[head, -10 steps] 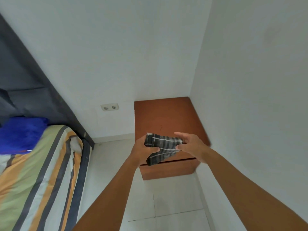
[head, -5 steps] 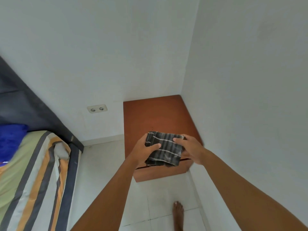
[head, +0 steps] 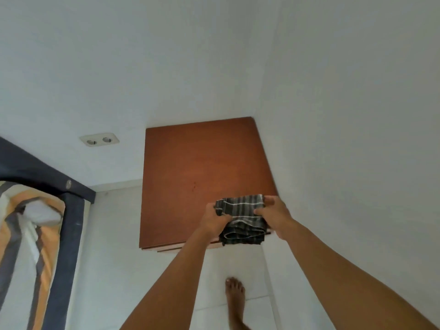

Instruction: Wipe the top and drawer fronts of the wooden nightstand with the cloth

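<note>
A reddish-brown wooden nightstand (head: 197, 167) stands in the room's corner, seen from above so that only its bare top shows; the drawer fronts are hidden. A dark grey cloth with thin white stripes (head: 242, 219) is folded and held over the top's front right part. My left hand (head: 214, 219) grips the cloth's left side and my right hand (head: 276, 214) grips its right side. The cloth's lower folds hang past the nightstand's front edge.
White walls close in behind and to the right of the nightstand. A double wall socket (head: 99, 139) sits left of it. A bed with a striped sheet (head: 28, 246) and dark frame fills the lower left. My bare foot (head: 234, 301) stands on the white tiled floor.
I have stepped closer, so the nightstand's top looks larger and the drawer fronts have dropped out of sight. Both hands keep hold of the cloth, now folded more squarely over the top's front edge.
</note>
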